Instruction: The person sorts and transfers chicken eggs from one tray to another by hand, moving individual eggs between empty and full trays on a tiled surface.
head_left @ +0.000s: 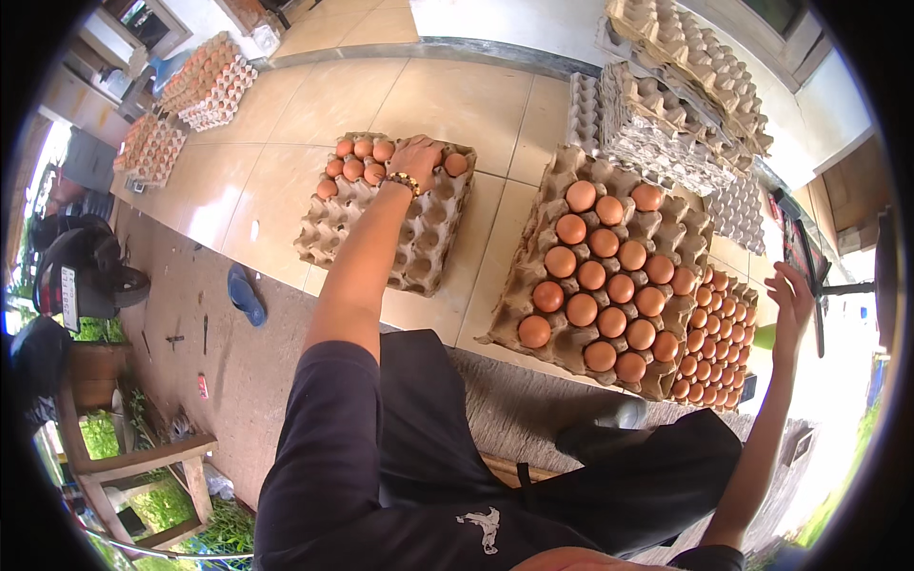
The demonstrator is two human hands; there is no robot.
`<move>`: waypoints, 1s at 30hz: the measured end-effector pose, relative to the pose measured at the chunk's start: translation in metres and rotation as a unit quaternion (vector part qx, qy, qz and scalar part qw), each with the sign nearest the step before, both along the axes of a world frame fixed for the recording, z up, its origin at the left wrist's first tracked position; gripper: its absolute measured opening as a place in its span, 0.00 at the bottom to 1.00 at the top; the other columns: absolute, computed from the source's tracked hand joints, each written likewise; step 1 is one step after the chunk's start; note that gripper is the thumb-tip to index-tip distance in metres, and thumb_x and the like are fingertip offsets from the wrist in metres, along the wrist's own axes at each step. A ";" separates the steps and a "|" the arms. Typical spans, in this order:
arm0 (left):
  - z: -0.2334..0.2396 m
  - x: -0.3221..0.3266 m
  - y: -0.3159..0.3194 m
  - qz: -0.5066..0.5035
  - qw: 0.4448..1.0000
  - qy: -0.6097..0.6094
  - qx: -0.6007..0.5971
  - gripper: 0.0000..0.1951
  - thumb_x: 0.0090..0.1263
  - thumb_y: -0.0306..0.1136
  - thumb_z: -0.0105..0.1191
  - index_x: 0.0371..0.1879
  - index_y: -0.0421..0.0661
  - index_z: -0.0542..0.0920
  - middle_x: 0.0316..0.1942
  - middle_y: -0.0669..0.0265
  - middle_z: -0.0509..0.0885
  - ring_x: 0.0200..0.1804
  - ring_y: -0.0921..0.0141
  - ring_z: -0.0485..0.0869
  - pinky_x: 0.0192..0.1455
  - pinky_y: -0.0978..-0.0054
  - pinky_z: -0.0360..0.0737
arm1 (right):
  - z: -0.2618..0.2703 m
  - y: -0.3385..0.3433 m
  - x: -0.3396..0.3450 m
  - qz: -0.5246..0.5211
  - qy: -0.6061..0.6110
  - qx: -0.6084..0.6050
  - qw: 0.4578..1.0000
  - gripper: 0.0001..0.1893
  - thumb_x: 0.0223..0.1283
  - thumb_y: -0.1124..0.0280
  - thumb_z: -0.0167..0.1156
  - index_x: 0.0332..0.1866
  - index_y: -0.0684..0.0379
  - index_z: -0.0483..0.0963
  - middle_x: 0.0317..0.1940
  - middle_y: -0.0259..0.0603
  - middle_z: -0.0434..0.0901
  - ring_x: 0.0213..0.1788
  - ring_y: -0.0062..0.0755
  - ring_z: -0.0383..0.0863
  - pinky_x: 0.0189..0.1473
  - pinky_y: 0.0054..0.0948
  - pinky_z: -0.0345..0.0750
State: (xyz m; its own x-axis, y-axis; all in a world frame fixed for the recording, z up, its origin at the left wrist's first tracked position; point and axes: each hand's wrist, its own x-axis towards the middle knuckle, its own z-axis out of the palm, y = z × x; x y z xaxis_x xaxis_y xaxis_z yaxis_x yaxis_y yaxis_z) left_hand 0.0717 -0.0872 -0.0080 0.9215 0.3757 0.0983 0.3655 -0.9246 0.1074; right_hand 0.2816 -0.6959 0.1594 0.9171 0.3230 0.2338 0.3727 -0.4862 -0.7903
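My left hand (417, 158), with a beaded bracelet at its wrist, reaches down over the far row of a grey-brown cardboard egg tray (343, 221). Its fingers hide what lies under them, so I cannot tell whether they grip an egg. Several brown eggs (353, 169) sit left of that hand, and a single egg (455, 165) sits to its right; the nearer cups show bare. A taller stack of trays (520, 285) stands to the right, its top one partly filled with brown eggs (590, 275). My right hand (792, 294) is raised beyond it, fingers apart, holding nothing.
A full egg tray (716, 342) lies beyond the right stack. Stacked egg trays (671, 135) lean near the wall. Filled trays (207, 82) stand far left on the tiled ledge (300, 114). Below are a blue sandal (246, 295), a motorcycle (86, 278) and a wooden frame (143, 460).
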 end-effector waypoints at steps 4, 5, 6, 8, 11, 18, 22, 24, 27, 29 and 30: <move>0.001 0.004 0.011 -0.040 0.995 -0.074 -0.060 0.22 0.52 0.24 0.65 0.50 0.46 0.82 0.54 0.62 0.78 0.64 0.62 0.74 0.65 0.66 0.74 | 0.014 -0.014 -0.041 -0.036 -0.036 0.051 0.997 0.16 0.71 0.62 0.57 0.52 0.65 0.78 0.47 0.39 0.82 0.42 0.22 0.81 0.46 0.23 0.75; 0.004 0.008 0.017 -0.042 0.994 -0.077 -0.060 0.22 0.52 0.24 0.65 0.50 0.46 0.82 0.54 0.62 0.78 0.64 0.62 0.74 0.65 0.66 0.74 | 0.011 -0.021 -0.040 -0.046 -0.031 0.052 0.997 0.16 0.71 0.62 0.58 0.52 0.64 0.78 0.47 0.39 0.82 0.42 0.21 0.80 0.46 0.22 0.75; 0.009 0.002 0.032 0.050 0.973 -0.182 -0.130 0.22 0.52 0.23 0.65 0.50 0.45 0.81 0.50 0.60 0.80 0.57 0.62 0.78 0.59 0.67 0.78 | 0.008 -0.011 -0.040 -0.035 -0.020 0.070 0.997 0.15 0.70 0.63 0.58 0.52 0.64 0.78 0.47 0.38 0.82 0.42 0.21 0.80 0.46 0.22 0.75; 0.019 -0.004 0.058 0.135 0.927 -0.287 -0.199 0.21 0.53 0.23 0.65 0.49 0.43 0.81 0.45 0.59 0.82 0.51 0.63 0.82 0.54 0.68 0.81 | 0.009 0.001 -0.036 -0.027 -0.003 0.107 0.994 0.15 0.69 0.63 0.60 0.52 0.62 0.79 0.45 0.37 0.83 0.40 0.20 0.80 0.45 0.21 0.75; 0.031 -0.028 0.091 0.123 0.732 -0.464 -0.484 0.19 0.56 0.21 0.64 0.48 0.39 0.80 0.33 0.61 0.83 0.34 0.68 0.84 0.39 0.73 0.84 | 0.003 -0.003 -0.024 -0.057 0.030 0.127 0.990 0.15 0.69 0.62 0.60 0.51 0.62 0.79 0.45 0.37 0.83 0.40 0.19 0.80 0.45 0.21 0.75; 0.030 -0.043 0.068 0.205 0.923 -0.084 -0.314 0.22 0.56 0.42 0.70 0.42 0.41 0.80 0.33 0.62 0.86 0.31 0.70 0.84 0.36 0.73 0.82 | -0.006 -0.008 -0.018 -0.026 -0.021 0.110 0.993 0.10 0.69 0.69 0.60 0.46 0.65 0.80 0.39 0.38 0.83 0.33 0.19 0.81 0.37 0.18 0.76; 0.061 -0.040 0.023 0.269 0.950 0.100 -0.119 0.27 0.52 0.53 0.69 0.46 0.46 0.82 0.47 0.61 0.86 0.55 0.61 0.83 0.55 0.65 0.80 | -0.001 0.008 -0.027 -0.033 -0.036 0.079 0.996 0.10 0.69 0.70 0.59 0.45 0.66 0.80 0.38 0.37 0.83 0.33 0.20 0.81 0.37 0.20 0.77; 0.048 -0.035 0.027 0.277 0.948 0.117 -0.103 0.28 0.52 0.52 0.69 0.48 0.48 0.81 0.49 0.61 0.85 0.57 0.61 0.82 0.56 0.64 0.80 | -0.005 0.007 -0.026 -0.037 -0.044 0.065 0.996 0.10 0.69 0.70 0.59 0.45 0.66 0.80 0.37 0.37 0.83 0.33 0.20 0.81 0.37 0.20 0.77; 0.040 -0.028 0.021 0.287 0.946 0.133 -0.073 0.28 0.49 0.49 0.70 0.50 0.53 0.81 0.56 0.61 0.82 0.58 0.61 0.82 0.57 0.61 0.80 | -0.010 0.003 -0.024 -0.041 -0.055 0.049 0.996 0.10 0.68 0.70 0.60 0.44 0.67 0.80 0.34 0.36 0.83 0.32 0.21 0.81 0.39 0.21 0.77; 0.043 -0.021 0.006 0.273 0.947 0.153 -0.078 0.29 0.55 0.43 0.64 0.57 0.46 0.78 0.54 0.62 0.83 0.57 0.63 0.82 0.51 0.57 0.80 | -0.016 -0.005 -0.022 -0.041 -0.047 0.042 0.997 0.09 0.68 0.71 0.60 0.44 0.66 0.80 0.34 0.35 0.82 0.33 0.20 0.80 0.39 0.21 0.77; 0.048 -0.025 0.004 0.278 0.950 0.134 -0.049 0.27 0.54 0.46 0.67 0.52 0.46 0.81 0.49 0.63 0.85 0.47 0.65 0.86 0.46 0.62 0.82 | -0.019 -0.003 -0.023 -0.038 -0.047 0.051 0.997 0.09 0.68 0.71 0.60 0.44 0.67 0.80 0.33 0.34 0.82 0.33 0.20 0.80 0.39 0.21 0.77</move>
